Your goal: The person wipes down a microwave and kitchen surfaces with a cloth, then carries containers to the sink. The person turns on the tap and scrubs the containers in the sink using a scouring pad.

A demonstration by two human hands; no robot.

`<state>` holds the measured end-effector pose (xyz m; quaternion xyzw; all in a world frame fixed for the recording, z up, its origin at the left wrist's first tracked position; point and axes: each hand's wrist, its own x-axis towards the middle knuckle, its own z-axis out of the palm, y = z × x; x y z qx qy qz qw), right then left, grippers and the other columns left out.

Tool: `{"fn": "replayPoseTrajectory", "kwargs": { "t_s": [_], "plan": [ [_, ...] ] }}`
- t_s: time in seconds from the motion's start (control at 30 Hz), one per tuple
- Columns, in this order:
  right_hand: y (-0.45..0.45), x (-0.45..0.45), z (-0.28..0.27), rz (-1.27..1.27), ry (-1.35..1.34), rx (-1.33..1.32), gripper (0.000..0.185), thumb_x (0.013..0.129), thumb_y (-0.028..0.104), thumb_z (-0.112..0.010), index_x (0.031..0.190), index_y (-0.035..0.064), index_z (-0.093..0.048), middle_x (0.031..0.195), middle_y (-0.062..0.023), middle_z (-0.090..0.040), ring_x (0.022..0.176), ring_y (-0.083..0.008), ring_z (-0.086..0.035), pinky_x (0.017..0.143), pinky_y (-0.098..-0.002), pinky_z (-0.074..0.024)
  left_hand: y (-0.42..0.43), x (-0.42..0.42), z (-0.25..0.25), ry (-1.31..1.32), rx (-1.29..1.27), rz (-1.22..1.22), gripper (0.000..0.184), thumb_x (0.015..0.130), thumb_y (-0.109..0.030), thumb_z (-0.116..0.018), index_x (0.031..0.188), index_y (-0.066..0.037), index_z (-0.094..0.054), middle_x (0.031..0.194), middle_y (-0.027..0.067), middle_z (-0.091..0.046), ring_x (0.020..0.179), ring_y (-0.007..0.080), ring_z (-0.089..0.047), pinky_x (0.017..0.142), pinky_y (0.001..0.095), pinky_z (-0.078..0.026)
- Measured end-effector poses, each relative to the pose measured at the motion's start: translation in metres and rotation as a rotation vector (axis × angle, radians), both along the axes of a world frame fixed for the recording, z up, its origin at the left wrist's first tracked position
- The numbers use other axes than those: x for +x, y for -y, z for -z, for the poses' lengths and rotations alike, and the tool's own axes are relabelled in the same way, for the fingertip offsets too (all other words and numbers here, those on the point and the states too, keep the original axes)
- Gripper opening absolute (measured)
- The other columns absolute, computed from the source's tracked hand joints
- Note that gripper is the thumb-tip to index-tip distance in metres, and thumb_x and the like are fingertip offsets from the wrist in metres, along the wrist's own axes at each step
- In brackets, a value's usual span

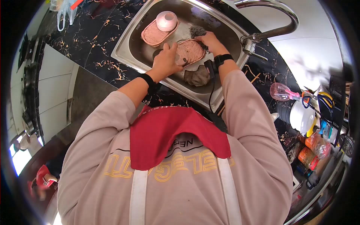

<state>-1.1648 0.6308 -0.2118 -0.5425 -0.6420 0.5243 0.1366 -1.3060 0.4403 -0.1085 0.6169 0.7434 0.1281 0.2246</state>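
Observation:
My left hand (167,60) is in the sink, its fingers closed round a dark, partly hidden thing at the near-left end of a pink oval dish (192,51). A grey end shows beside the thumb, but I cannot make out the kind. At the dish's far-right rim, my right hand (212,42) has its fingers bent down on a dark scrubber (204,45), mostly covered by the hand. Dark grey mesh (197,31) lies just beyond those fingers. Another pink oval dish (153,35) sits farther left, with a pink bowl (167,21) upside down on it. Nearer me is a crumpled grey-brown cloth (197,76).
The steel sink (125,39) is set in a black marbled counter (101,45). A curved faucet (292,22) rises at its right. Further right are a clear pink bottle (282,92), white bowls (302,116) and jars (307,155). A plastic bag (66,13) lies at the far left.

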Motion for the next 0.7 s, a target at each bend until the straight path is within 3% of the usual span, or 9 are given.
{"fn": "replayPoseTrajectory", "kwargs": {
  "t_s": [0.1, 0.17, 0.23, 0.3, 0.37, 0.4, 0.5, 0.57, 0.7],
  "plan": [
    [-0.012, 0.012, -0.005, -0.151, -0.193, -0.253, 0.029, 0.073, 0.005, -0.072, 0.099, -0.0049, -0.062, 0.087, -0.009, -0.066, 0.073, -0.0181, -0.062, 0.066, -0.0303, -0.0503, 0.003, 0.0, 0.0, 0.007, -0.004, 0.016, 0.085, 0.057, -0.025, -0.079, 0.128, -0.007, -0.036, 0.108, 0.0217, -0.045, 0.093, 0.0393, -0.057, 0.078, 0.0453, -0.051],
    [-0.011, 0.026, -0.011, -0.133, 0.003, -0.273, 0.027, 0.074, 0.004, -0.071, 0.098, -0.0043, -0.063, 0.086, -0.0099, -0.066, 0.07, -0.0183, -0.063, 0.062, -0.0318, -0.0513, 0.002, 0.001, -0.003, 0.011, 0.002, 0.03, 0.086, 0.057, -0.025, -0.079, 0.129, -0.007, -0.036, 0.109, 0.0215, -0.045, 0.094, 0.039, -0.057, 0.078, 0.0451, -0.05],
    [0.005, 0.048, -0.015, 0.011, -0.285, -0.37, 0.026, 0.073, 0.002, -0.07, 0.098, -0.004, -0.063, 0.085, -0.0108, -0.066, 0.067, -0.0189, -0.063, 0.061, -0.0329, -0.0517, 0.001, 0.001, -0.003, 0.005, -0.018, 0.036, 0.087, 0.057, -0.025, -0.079, 0.129, -0.006, -0.036, 0.109, 0.0214, -0.044, 0.093, 0.0388, -0.058, 0.078, 0.0449, -0.05],
    [0.017, 0.063, -0.006, -0.101, -0.119, -0.218, 0.025, 0.073, 0.001, -0.07, 0.098, -0.0029, -0.063, 0.085, -0.011, -0.066, 0.068, -0.019, -0.063, 0.061, -0.0332, -0.0519, -0.001, -0.002, -0.002, 0.004, -0.018, 0.031, 0.086, 0.057, -0.025, -0.079, 0.129, -0.006, -0.036, 0.109, 0.0216, -0.044, 0.092, 0.0389, -0.058, 0.078, 0.0448, -0.05],
    [0.031, 0.072, -0.005, 0.23, -0.216, -0.314, 0.029, 0.072, 0.003, -0.072, 0.099, -0.003, -0.063, 0.088, -0.0097, -0.066, 0.074, -0.0188, -0.063, 0.067, -0.0323, -0.0515, -0.003, -0.003, 0.001, 0.002, -0.015, 0.033, 0.086, 0.057, -0.025, -0.079, 0.129, -0.006, -0.036, 0.109, 0.0217, -0.044, 0.092, 0.0391, -0.058, 0.078, 0.0447, -0.05],
    [0.034, 0.068, -0.008, 0.286, -0.113, 0.003, 0.032, 0.074, 0.008, -0.074, 0.101, -0.0031, -0.062, 0.091, -0.0084, -0.066, 0.08, -0.0172, -0.062, 0.072, -0.0313, -0.0495, -0.003, -0.004, 0.003, 0.009, 0.005, 0.037, 0.085, 0.057, -0.025, -0.079, 0.128, -0.006, -0.036, 0.108, 0.0218, -0.045, 0.092, 0.0393, -0.058, 0.078, 0.0446, -0.05],
    [0.032, 0.046, -0.035, 0.197, -0.39, -0.048, 0.049, 0.072, 0.02, -0.076, 0.109, -0.0072, -0.058, 0.1, -0.0153, -0.065, 0.088, -0.0228, -0.062, 0.076, -0.0324, -0.0481, 0.0, -0.002, 0.003, 0.008, 0.008, 0.062, 0.084, 0.057, -0.025, -0.079, 0.127, -0.006, -0.037, 0.107, 0.022, -0.045, 0.092, 0.0398, -0.057, 0.078, 0.0446, -0.05],
    [0.028, 0.032, -0.021, 0.125, -0.309, 0.019, 0.051, 0.073, 0.023, -0.075, 0.109, -0.0085, -0.058, 0.103, -0.0174, -0.065, 0.089, -0.0243, -0.063, 0.077, -0.0328, -0.0478, -0.003, -0.001, 0.0, 0.002, 0.014, 0.07, 0.083, 0.057, -0.025, -0.079, 0.126, -0.006, -0.038, 0.107, 0.022, -0.045, 0.092, 0.04, -0.057, 0.078, 0.0447, -0.05],
    [0.036, 0.027, -0.035, 0.271, -0.019, -0.169, 0.048, 0.074, 0.027, -0.074, 0.1, -0.0114, -0.059, 0.095, -0.0187, -0.064, 0.086, -0.0225, -0.061, 0.075, -0.0356, -0.0455, -0.002, -0.002, 0.001, 0.019, 0.028, 0.053, 0.081, 0.056, -0.026, -0.079, 0.123, -0.006, -0.038, 0.106, 0.0217, -0.045, 0.092, 0.0404, -0.058, 0.078, 0.045, -0.05]
  ]
}}
